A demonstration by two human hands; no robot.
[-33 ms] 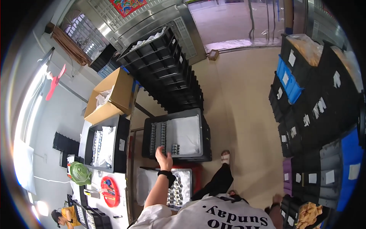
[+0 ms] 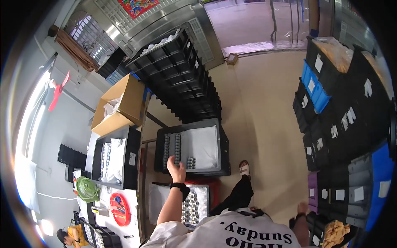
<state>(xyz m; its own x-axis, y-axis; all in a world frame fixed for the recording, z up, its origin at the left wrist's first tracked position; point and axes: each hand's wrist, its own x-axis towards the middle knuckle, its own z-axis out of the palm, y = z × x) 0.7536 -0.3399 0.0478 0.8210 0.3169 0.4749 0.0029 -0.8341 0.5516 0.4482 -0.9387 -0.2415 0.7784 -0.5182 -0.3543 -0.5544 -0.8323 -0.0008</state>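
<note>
My left hand [image 2: 177,170] reaches over the near edge of a black crate [image 2: 226,155] lined with a white sheet. Its fingers stretch toward the near end of the rows of small metal parts [image 2: 178,144], thumb apart, and I see nothing between them. Whether the fingertips touch the parts I cannot tell. A short row of the same parts [image 2: 191,163] sits just right of the hand. Below my forearm, a white-lined tray [image 2: 203,194] holds several loose metal parts [image 2: 191,211]. My right hand [image 2: 303,207] hangs at my right side, beside stacked crates; its fingers are too small and unclear to read.
A tall stack of black crates [image 2: 186,78] stands beyond the crate. On the left, a table bears a cardboard box [image 2: 130,99], another crate [image 2: 133,149], a green fan [image 2: 87,188] and a red tray [image 2: 128,213]. More crates [image 2: 331,144] line the right; a person [image 2: 74,235] is far lower left.
My left hand has shifted slightly up and left, near the rows. The right hand has risen a little at my side.
</note>
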